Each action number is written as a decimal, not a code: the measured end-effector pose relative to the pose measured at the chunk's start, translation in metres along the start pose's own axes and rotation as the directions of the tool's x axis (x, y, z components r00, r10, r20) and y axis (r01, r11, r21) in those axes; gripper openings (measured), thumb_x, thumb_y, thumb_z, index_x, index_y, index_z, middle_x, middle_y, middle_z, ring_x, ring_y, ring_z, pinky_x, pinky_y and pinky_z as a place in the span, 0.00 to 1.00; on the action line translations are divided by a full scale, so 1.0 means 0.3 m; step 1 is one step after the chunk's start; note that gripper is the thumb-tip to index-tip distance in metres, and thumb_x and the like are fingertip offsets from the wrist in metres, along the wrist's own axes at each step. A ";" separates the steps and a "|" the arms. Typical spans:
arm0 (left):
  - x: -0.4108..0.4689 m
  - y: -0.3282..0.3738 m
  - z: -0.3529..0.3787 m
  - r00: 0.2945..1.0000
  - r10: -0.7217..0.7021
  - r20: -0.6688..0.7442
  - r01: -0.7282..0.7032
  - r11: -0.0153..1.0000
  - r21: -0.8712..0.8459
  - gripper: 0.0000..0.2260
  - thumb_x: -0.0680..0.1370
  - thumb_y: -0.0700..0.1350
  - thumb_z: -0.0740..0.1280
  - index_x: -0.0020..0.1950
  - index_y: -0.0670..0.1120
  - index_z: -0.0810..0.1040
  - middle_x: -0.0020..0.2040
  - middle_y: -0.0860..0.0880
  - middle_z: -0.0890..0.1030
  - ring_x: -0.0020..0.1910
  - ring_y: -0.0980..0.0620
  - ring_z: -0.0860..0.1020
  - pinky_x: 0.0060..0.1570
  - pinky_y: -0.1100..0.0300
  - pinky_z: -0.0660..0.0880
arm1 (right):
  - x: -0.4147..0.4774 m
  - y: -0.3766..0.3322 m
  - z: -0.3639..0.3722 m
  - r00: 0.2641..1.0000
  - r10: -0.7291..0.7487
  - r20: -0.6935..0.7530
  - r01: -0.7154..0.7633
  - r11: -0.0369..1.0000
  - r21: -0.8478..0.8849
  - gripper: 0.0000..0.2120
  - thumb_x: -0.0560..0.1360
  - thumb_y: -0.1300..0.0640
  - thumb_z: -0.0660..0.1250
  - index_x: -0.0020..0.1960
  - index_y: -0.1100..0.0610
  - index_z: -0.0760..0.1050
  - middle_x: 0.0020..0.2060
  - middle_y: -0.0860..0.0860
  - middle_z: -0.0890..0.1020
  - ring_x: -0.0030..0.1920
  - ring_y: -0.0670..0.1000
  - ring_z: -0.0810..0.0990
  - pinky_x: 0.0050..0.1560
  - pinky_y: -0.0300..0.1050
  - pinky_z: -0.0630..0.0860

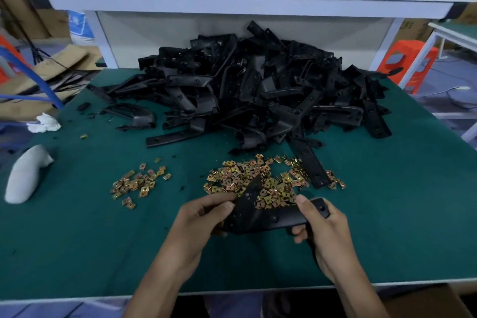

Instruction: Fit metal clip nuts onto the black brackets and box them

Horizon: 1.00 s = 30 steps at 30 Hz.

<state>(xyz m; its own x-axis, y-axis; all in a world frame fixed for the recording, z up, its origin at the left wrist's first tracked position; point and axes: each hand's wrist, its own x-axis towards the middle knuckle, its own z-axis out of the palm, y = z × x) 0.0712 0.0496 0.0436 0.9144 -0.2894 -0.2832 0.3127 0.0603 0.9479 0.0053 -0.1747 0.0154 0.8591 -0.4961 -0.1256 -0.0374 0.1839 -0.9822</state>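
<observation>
A: Hands first, quick.
B: The left hand (204, 214) pinches the bent end of a black bracket (271, 214) at lower centre. The right hand (322, 230) grips its straight end.
A: Nuts?
B: The main pile of clip nuts (258, 178) lies just above the bracket, with a smaller pile (139, 183) to the left.
A: Further out?
B: The heap of brackets (258, 90) sits upper centre on the green table (77, 240). A white object (25, 175) is at the left edge.

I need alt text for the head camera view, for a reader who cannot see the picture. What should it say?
The left hand and the right hand hold one black bracket above a green table. Just behind it lie a large scatter of gold-coloured clip nuts, a smaller scatter to the left, and a big heap of black brackets.
</observation>
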 end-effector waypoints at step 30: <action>-0.029 -0.015 -0.009 0.993 0.115 -0.034 -0.100 0.948 0.301 0.13 0.78 0.44 0.72 0.47 0.64 0.86 0.38 0.56 0.84 0.32 0.60 0.76 0.36 0.65 0.74 | -0.004 0.010 0.002 0.999 -0.020 -0.048 0.020 1.000 -0.001 0.19 0.69 0.47 0.75 0.42 0.63 0.75 0.33 0.59 0.81 0.28 0.55 0.78 0.25 0.44 0.76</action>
<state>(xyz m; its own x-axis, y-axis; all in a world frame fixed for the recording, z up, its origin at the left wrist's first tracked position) 0.0625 0.0544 0.0413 0.9525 -0.2479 -0.1766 0.1277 -0.2014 0.9712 0.0043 -0.1730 0.0128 0.8342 -0.5399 -0.1120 -0.0203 0.1729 -0.9847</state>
